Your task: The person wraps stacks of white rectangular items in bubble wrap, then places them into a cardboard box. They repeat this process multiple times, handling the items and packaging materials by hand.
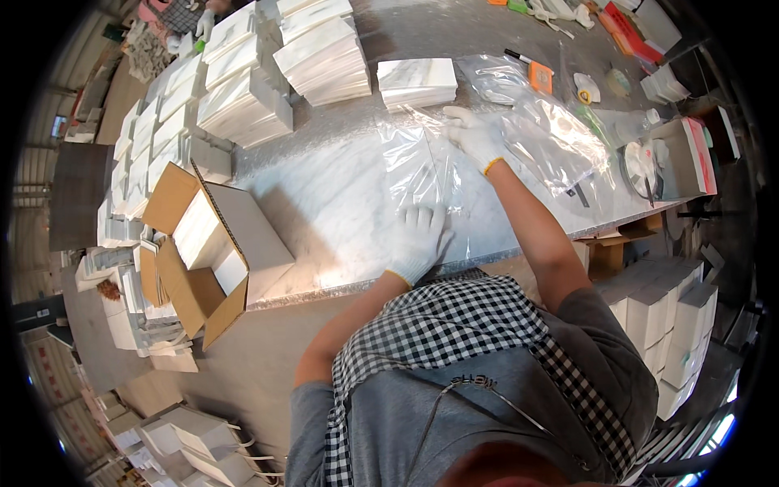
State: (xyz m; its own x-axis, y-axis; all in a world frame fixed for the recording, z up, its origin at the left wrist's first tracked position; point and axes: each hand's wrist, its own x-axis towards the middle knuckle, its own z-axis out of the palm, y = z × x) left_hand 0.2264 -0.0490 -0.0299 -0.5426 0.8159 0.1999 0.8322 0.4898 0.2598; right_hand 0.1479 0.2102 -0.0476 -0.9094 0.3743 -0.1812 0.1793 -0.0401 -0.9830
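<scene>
A clear plastic bag lies flat on the marble-topped table in front of me. My left hand, in a white knit glove, rests palm down on the bag's near end with its fingers spread. Reaching farther out, my right hand wears the same kind of glove with a yellow cuff. Its fingers stretch leftward along the bag's far right edge. Just beyond the bag stands a stack of white marble tiles. More loose clear plastic bags lie crumpled to the right of that hand.
An opened cardboard box sits at the table's left edge. Tall tile stacks fill the far left, where another person's gloved hand shows. To the right are an orange box, a black marker and a tape roll.
</scene>
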